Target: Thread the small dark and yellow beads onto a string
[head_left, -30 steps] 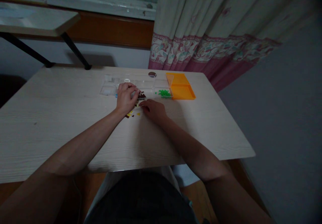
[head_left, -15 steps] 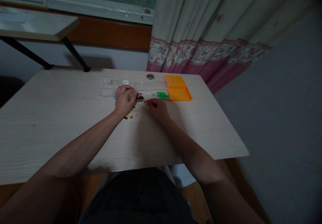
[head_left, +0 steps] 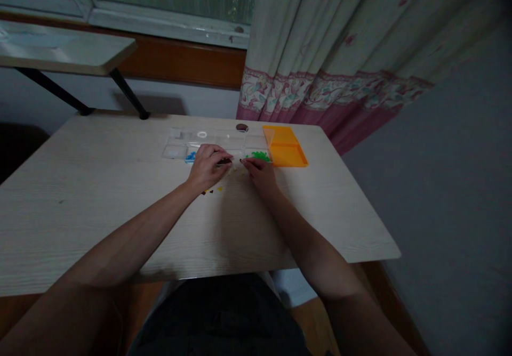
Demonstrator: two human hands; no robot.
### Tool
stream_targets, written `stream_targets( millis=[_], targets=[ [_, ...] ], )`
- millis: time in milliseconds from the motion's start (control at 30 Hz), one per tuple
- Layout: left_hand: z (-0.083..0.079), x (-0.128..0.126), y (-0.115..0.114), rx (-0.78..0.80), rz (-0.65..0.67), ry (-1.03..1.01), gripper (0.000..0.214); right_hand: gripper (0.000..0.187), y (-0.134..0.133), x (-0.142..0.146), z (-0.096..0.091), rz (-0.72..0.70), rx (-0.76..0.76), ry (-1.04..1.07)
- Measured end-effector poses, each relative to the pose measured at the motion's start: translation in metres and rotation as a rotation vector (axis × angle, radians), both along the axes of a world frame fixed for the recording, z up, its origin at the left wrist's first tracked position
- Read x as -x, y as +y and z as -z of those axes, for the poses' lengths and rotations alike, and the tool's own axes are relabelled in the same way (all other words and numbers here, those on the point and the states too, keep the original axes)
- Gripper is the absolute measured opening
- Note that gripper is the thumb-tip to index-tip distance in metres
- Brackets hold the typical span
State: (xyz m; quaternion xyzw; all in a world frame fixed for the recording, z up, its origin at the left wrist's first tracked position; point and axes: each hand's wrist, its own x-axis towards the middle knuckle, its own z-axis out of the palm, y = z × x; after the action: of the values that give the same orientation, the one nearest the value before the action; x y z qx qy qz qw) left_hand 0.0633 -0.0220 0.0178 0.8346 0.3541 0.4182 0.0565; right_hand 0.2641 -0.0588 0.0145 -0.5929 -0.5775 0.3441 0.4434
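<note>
Small dark piece [head_left: 241, 160] sits at the fingertips of the right hand [head_left: 262, 174], pinched between thumb and fingers, just above the front edge of the clear plastic compartment box [head_left: 222, 135]. Left hand [head_left: 206, 168] is at the box's front edge, thumb and fingers curled around dark brown pieces [head_left: 224, 161] — can't tell if it's gripping any or just resting there. Blue pieces [head_left: 190, 156] in the front compartment left of that hand; green pieces [head_left: 260, 155] in the front-right one, just behind the right hand. Yellow bits [head_left: 220, 189] and dark bits [head_left: 211, 191] lie loose on the wood-grain table [head_left: 160, 233], nearer the person. Orange two-section tray [head_left: 288, 153] at the box's right end; dark brown disc [head_left: 242, 127] behind the box. Floral curtain [head_left: 288, 87] hangs beyond the table's back edge.
</note>
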Motion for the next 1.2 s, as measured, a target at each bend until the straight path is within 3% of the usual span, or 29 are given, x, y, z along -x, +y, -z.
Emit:
stream_targets(
  millis=[100, 233, 800, 967, 1200],
  targets=[
    [0.000, 0.000, -0.002, -0.012, 0.072, 0.057, 0.028, 0.037, -0.003, 0.002, -0.003, 0.021, 0.043, 0.073],
    [0.001, 0.002, -0.001, 0.002, 0.113, 0.102, 0.027, 0.036, -0.006, 0.003, -0.006, -0.072, 0.035, 0.053],
    [0.003, 0.002, 0.002, -0.062, 0.144, 0.083, 0.016, 0.039, -0.009, 0.006, -0.006, -0.129, 0.010, -0.057],
    [0.002, 0.002, 0.000, -0.009, 0.037, 0.082, 0.015, 0.041, -0.010, 0.007, -0.007, -0.135, 0.002, -0.048],
    [0.002, 0.008, 0.005, 0.080, -0.198, -0.097, 0.017, 0.041, -0.011, 0.008, -0.012, -0.106, 0.036, -0.018]
  ],
)
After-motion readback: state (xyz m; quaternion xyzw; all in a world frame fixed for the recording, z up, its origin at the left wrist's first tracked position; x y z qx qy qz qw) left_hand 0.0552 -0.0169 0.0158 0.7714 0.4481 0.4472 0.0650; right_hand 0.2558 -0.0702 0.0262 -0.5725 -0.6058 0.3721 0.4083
